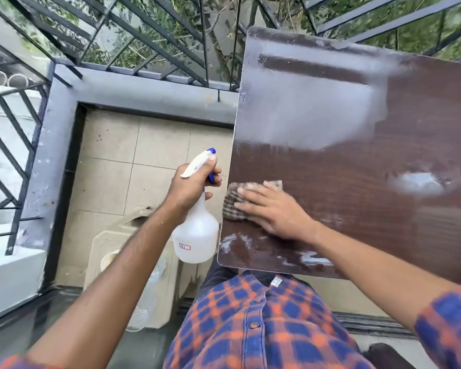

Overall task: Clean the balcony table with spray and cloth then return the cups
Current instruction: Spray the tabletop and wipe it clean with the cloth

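We see our left hand (190, 187) wrapped around the neck of the spray bottle (196, 235), fingers closed on the trigger head, holding it off the table's left edge above the tiled floor (133, 155). The bottle hangs below the grip, its long axis roughly upright with the round body toward us and the white and blue nozzle pointing up and away, toward the railing (144, 35). It is translucent white, with a small label reading 41 near its base.

Our right hand (274, 211) lies flat, fingers spread, pressing on the cloth (234, 201) at the near left edge of the table (357, 195). The cloth is bunched, grey and brown checked, mostly under and beyond the fingertips. The dark brown tabletop shows pale wet patches and streaks.
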`<move>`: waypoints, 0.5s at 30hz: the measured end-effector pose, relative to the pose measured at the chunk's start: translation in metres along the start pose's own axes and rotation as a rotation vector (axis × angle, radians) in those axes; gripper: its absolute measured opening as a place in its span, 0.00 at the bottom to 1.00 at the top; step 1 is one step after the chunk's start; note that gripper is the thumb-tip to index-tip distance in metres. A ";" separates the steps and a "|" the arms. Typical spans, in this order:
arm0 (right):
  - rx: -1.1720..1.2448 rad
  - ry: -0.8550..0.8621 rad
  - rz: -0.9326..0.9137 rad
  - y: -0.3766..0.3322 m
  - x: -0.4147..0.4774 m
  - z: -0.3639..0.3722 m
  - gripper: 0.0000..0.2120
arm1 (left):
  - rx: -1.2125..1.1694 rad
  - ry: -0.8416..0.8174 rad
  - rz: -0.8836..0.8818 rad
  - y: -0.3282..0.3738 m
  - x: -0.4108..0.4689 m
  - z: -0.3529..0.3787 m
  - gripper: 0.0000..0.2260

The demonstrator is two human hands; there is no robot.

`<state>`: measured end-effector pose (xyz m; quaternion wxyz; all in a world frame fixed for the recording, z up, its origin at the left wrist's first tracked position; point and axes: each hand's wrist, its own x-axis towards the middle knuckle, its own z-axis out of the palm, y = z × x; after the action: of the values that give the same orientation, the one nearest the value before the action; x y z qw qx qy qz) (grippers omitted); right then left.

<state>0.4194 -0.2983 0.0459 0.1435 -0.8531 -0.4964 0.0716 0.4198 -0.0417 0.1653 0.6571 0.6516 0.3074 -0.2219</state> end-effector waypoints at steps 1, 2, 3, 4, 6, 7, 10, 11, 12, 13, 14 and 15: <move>-0.009 0.016 0.027 0.016 0.008 -0.004 0.18 | -0.004 0.006 -0.001 -0.002 -0.003 0.000 0.14; -0.016 0.047 0.096 0.034 0.021 -0.009 0.18 | -0.010 0.014 -0.001 -0.004 -0.006 -0.001 0.14; -0.022 0.082 0.192 0.050 0.036 -0.016 0.19 | -0.013 0.022 0.000 -0.007 -0.008 -0.001 0.14; -0.027 0.106 0.296 0.063 0.051 -0.023 0.20 | -0.018 0.030 0.002 -0.010 -0.011 -0.002 0.14; -0.028 0.133 0.466 0.075 0.075 -0.031 0.21 | -0.031 0.056 0.007 -0.015 -0.018 -0.003 0.14; -0.042 0.146 0.516 0.073 0.083 -0.032 0.21 | -0.038 0.067 0.008 -0.019 -0.022 -0.003 0.14; -0.088 0.169 0.565 0.033 0.087 -0.020 0.23 | -0.055 0.100 0.000 -0.033 -0.036 -0.004 0.14; -0.077 0.166 0.535 0.012 0.081 -0.014 0.23 | -0.064 0.108 -0.002 -0.038 -0.041 -0.004 0.14; -0.055 0.154 0.479 -0.010 0.074 -0.005 0.23 | -0.067 0.111 -0.003 -0.043 -0.045 -0.004 0.14; -0.023 0.130 0.401 -0.034 0.063 0.004 0.22 | -0.069 0.113 -0.002 -0.048 -0.051 -0.003 0.14; 0.013 0.093 0.315 -0.058 0.049 0.013 0.22 | -0.082 0.114 0.004 -0.054 -0.057 -0.002 0.14; 0.044 0.056 0.227 -0.080 0.035 0.023 0.21 | -0.113 0.117 0.014 -0.061 -0.063 -0.001 0.14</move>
<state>0.3647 -0.2271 0.0501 0.1670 -0.9022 -0.3907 0.0742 0.3326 -0.0510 0.1654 0.6755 0.6273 0.3525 -0.1611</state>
